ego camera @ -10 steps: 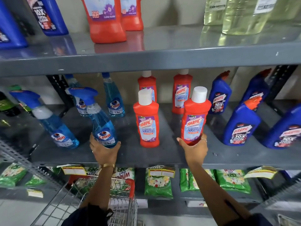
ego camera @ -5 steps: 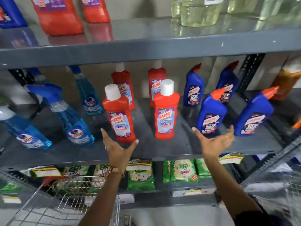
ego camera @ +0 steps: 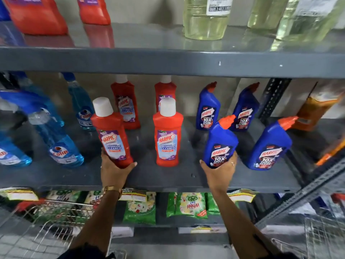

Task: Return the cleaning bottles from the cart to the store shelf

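My left hand [ego camera: 114, 171] grips the base of a red Harpic bathroom cleaner bottle [ego camera: 110, 133] with a white cap, tilted left on the grey middle shelf [ego camera: 168, 182]. My right hand [ego camera: 220, 170] holds the base of a blue Harpic bottle [ego camera: 221, 143] with an orange spout. A second red Harpic bottle [ego camera: 168, 133] stands upright between my hands. Another blue Harpic bottle [ego camera: 270, 144] stands to the right. More red and blue Harpic bottles stand at the back of the shelf. The wire cart [ego camera: 46, 227] is at the lower left.
Blue Colin spray bottles [ego camera: 61, 144] stand at the shelf's left. The upper shelf [ego camera: 168, 60] holds red bottles and pale yellow bottles [ego camera: 205, 21]. Green Wheel packets [ego camera: 190, 204] lie on the shelf below. An orange bottle [ego camera: 315, 109] sits at the far right, past an upright post.
Both hands let go of the Colin spray and the red bottle, moved right with open palms, and now hold a red Harpic bottle and a blue Harpic bottle. The view shifted right.
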Tool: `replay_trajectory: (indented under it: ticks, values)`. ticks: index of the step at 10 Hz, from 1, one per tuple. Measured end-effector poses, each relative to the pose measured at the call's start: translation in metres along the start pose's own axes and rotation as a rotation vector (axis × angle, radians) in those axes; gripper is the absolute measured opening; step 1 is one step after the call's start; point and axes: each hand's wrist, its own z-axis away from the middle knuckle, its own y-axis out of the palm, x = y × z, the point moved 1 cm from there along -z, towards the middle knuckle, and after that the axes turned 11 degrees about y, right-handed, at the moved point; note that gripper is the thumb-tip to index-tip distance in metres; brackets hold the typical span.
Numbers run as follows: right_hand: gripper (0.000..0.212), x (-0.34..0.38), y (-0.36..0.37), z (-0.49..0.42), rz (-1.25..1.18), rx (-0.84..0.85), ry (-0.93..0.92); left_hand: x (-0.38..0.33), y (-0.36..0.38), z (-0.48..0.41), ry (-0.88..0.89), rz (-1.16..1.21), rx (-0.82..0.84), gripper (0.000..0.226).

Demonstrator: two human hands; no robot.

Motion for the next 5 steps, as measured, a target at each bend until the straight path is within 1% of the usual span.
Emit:
replay_trajectory:
  ticks: [2,3,4,5]
  values:
    - [0.110,0.004,0.000,-0.001,0.005,0.025,-0.002,-0.005,-0.002,0.002,0.025,-0.097,-0.021,0.097]
    - [0.118,0.008,-0.002,0.002,0.000,0.068,0.023,-0.009,-0.004,0.003,0.000,-0.093,0.014,0.101]
    - [0.144,0.013,-0.013,0.002,-0.006,0.153,0.066,-0.013,-0.010,0.002,-0.052,-0.021,0.072,0.119]
    - [0.152,0.026,-0.041,0.008,0.030,0.240,0.091,-0.019,-0.019,0.010,-0.084,0.048,0.134,0.138]
